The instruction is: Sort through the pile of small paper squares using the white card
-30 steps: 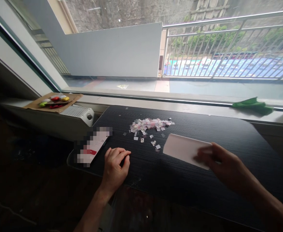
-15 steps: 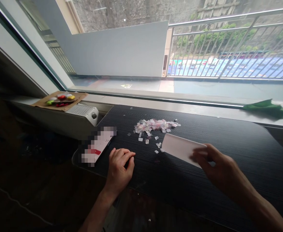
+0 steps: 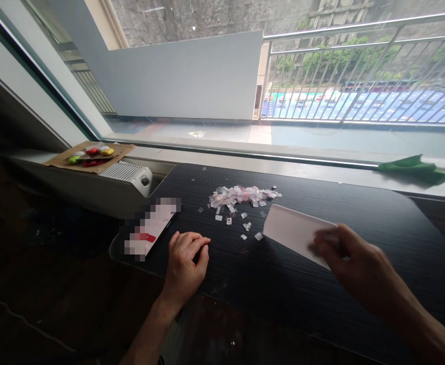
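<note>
A pale, slightly curved card is pinched at its right end by my right hand. The card tilts over the dark table, its left edge beside a few loose scraps. My left hand rests near the table's front edge with loosely bent fingers, the thumb apart from them, and no object shows in it. Farther back lies a heap of small white and pinkish paper scraps, several strewn in front of it.
A phone-shaped pale item, partly pixelated, lies at the left end of the black table. Beyond it stands a white heater beside brown paper with colourful items. Green cloth-like material sits on the sill at right.
My right hand has drawn the card a little to the right, away from the loose scraps. My left hand stays in place on the table; the view has shifted slightly.
</note>
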Available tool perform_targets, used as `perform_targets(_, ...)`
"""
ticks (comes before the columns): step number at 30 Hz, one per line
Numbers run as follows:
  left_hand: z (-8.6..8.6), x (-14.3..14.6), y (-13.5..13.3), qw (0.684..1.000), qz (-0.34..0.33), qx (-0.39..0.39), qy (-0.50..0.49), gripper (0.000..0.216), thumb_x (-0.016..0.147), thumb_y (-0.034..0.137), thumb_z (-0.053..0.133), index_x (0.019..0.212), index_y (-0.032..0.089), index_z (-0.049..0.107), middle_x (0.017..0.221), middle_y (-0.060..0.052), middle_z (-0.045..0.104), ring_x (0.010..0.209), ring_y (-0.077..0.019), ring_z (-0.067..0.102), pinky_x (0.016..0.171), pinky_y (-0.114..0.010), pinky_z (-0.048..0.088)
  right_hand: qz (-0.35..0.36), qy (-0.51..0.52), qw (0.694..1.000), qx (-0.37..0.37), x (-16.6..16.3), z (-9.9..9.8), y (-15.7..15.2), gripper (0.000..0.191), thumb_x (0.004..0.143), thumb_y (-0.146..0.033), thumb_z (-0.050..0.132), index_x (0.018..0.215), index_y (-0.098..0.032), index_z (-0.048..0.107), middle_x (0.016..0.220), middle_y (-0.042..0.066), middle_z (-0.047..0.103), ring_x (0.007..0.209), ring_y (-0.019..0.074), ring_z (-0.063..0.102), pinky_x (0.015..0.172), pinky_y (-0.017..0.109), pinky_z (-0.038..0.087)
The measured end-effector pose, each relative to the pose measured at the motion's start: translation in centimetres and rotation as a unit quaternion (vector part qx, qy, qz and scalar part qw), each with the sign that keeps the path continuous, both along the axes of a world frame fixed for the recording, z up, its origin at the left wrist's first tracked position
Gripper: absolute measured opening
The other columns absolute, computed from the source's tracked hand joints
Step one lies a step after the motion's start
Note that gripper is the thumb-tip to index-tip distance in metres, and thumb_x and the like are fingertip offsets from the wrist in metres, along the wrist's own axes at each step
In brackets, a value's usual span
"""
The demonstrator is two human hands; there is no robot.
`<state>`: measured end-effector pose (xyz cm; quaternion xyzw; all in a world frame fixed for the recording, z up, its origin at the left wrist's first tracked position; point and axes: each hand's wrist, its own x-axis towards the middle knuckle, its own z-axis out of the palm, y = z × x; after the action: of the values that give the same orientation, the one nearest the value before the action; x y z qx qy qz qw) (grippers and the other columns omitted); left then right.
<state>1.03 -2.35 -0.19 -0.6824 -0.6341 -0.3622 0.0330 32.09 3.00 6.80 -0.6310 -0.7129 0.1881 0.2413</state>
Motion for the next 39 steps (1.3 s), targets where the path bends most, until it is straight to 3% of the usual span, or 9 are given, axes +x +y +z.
perform_targets(6, 0.0, 0.1, 0.1, 1.0, 0.007, -0.006, -0.004, 0.019, 0.091, 0.019, 0.051, 0.092, 0.023, 0.07, 0.088, -0.003, 0.069, 0.089, -0.0204, 0.065, 0.107, -0.05, 0.037, 0.012, 0.04, 0.999, 0.0, 0.0, -0.2, -0.5, 0.017, 0.087, -0.046, 0.05, 0.087, -0.03, 0.056, 0.084, 0.003, 0.079, 0.071, 0.0268, 0.073, 0.065, 0.038, 0.051)
perform_targets(11, 0.0, 0.1, 0.0, 1.0, 0.007, -0.001, 0.001, 0.02, 0.092, 0.02, 0.049, 0.091, 0.023, 0.069, 0.088, -0.003, 0.069, 0.089, -0.0207, 0.066, 0.106, -0.05, 0.038, 0.015, 0.005, 1.0, -0.024, 0.9, 0.7, -1.4, 0.017, 0.087, -0.048, 0.049, 0.085, -0.033, 0.057, 0.078, 0.002, 0.078, 0.072, 0.029, 0.072, 0.062, 0.04, 0.048)
perform_targets(16, 0.1, 0.1, 0.1, 1.0, 0.007, 0.001, 0.005, 0.02, 0.092, 0.02, 0.05, 0.092, 0.023, 0.07, 0.088, -0.003, 0.069, 0.089, -0.0211, 0.066, 0.105, -0.05, 0.038, -0.021, 0.005, 1.0, 0.004, 2.0, 1.5, -2.1, 0.02, 0.085, -0.05, 0.051, 0.087, -0.033, 0.06, 0.078, 0.004, 0.077, 0.07, 0.0303, 0.072, 0.061, 0.043, 0.05)
perform_targets(25, 0.0, -0.1, 0.0, 1.0, -0.002, 0.007, 0.011, 0.019, 0.092, 0.018, 0.051, 0.092, 0.022, 0.07, 0.088, -0.003, 0.068, 0.089, -0.0208, 0.066, 0.104, -0.048, 0.037, -0.028, -0.007, 1.0, 0.008, 2.2, -0.2, -0.5, 0.021, 0.088, -0.048, 0.05, 0.089, -0.03, 0.059, 0.075, 0.006, 0.076, 0.068, 0.0292, 0.072, 0.06, 0.04, 0.052)
perform_targets(39, -0.1, -0.1, 0.0, 1.0, -0.011, 0.014, 0.015, 0.018, 0.093, 0.017, 0.051, 0.094, 0.021, 0.068, 0.089, -0.003, 0.067, 0.09, -0.0207, 0.065, 0.105, -0.049, 0.036, -0.018, 0.07, 0.997, 0.03, -0.4, -0.2, -0.1, 0.015, 0.087, -0.041, 0.054, 0.091, -0.028, 0.059, 0.079, 0.002, 0.079, 0.069, 0.024, 0.073, 0.063, 0.034, 0.051)
